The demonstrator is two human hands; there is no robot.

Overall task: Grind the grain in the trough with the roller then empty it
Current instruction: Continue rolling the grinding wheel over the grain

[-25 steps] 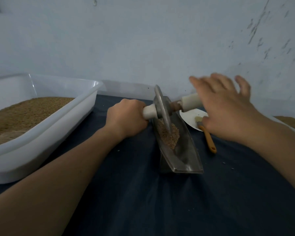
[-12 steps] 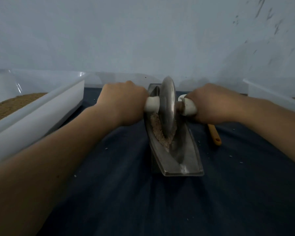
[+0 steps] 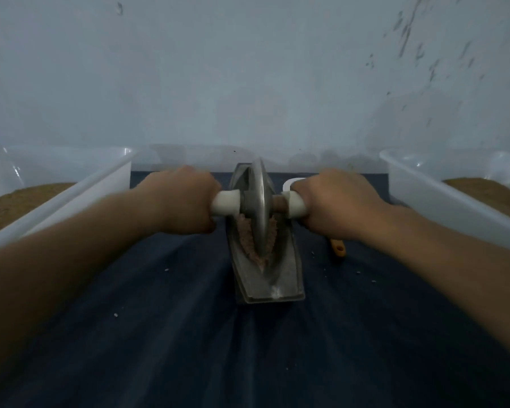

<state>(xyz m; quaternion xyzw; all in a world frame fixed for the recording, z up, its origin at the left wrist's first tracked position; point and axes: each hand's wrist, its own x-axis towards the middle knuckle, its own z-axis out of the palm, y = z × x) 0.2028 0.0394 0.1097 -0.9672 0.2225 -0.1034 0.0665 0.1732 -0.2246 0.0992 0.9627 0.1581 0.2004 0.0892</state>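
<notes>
One grey metal boat-shaped trough (image 3: 273,285) stands lengthwise in the middle of the counter, on a dark blue cloth (image 3: 174,343) that covers the top. Its blunt end points to the near edge and its other end to the far edge. In it stands one roller (image 3: 261,201), a thin grey metal disc set upright on a crossbar, with two white cylindrical handles, one on each side. The disc's rim is down in the channel of the trough. The left hand (image 3: 183,198) is curled tight round the left handle (image 3: 226,203), and the right hand (image 3: 336,201) is wrapped round the right handle (image 3: 296,206), so both hands grip the one roller. One batch of pinkish-brown grain (image 3: 246,235) lies in the trough, split by the disc into two strips, left and right of it, which meet in a point just nearer than the disc. Two white plastic tubs flank the work: one tub (image 3: 71,191) along the left edge of the counter and one (image 3: 442,207) along the right edge, each holding a heap of brown meal. One orange handle (image 3: 338,248) shows from under the right hand, just right of the trough; what it belongs to is hidden. One white object (image 3: 290,184) shows beyond the right hand towards the far edge, perhaps a dish, though too little of it is visible to tell. At least six pale loose kernels (image 3: 167,270) lie scattered on the cloth, on both sides of the trough.
</notes>
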